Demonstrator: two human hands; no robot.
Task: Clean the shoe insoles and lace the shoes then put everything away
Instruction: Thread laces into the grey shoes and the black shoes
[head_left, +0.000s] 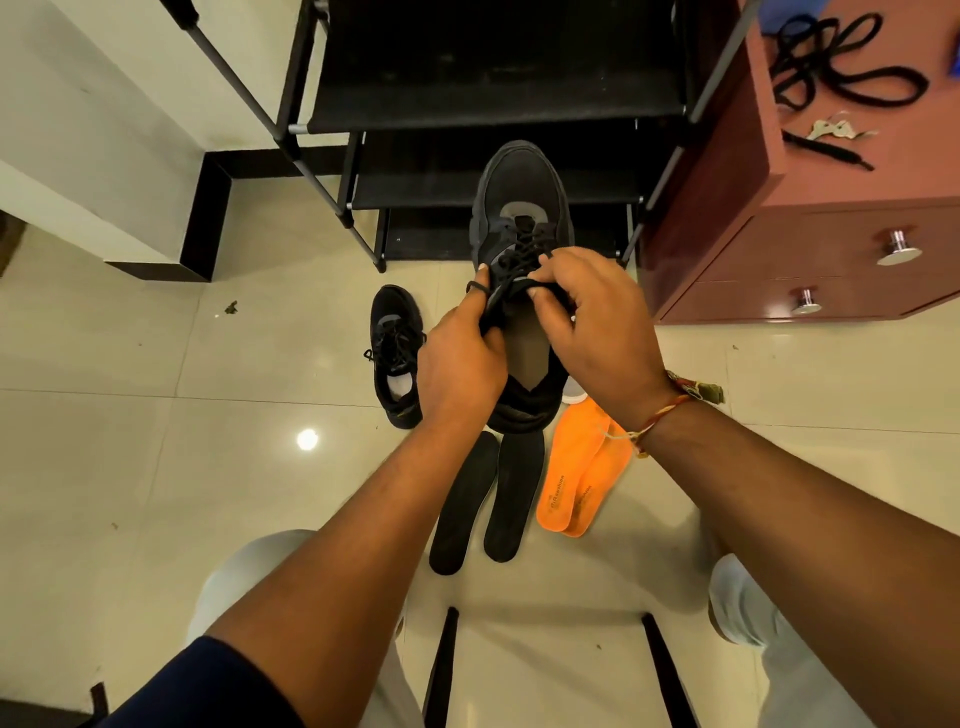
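Observation:
I hold a black shoe (519, 197) up in front of me, toe pointing away. My left hand (460, 358) grips its left collar and pinches a black lace (480, 287) looped over a finger. My right hand (592, 322) pinches the lace at the tongue. A second black shoe (394, 353), laced, lies on the floor to the left. Two black insoles (483, 499) and two orange insoles (576, 478) lie on the floor below the held shoe.
A black shoe rack (483, 104) stands ahead. A red-brown drawer cabinet (810, 249) at right carries loose black laces (841, 62) and keys (831, 130). A white wall base stands at left. My knees and black chair legs (441, 670) are at the bottom.

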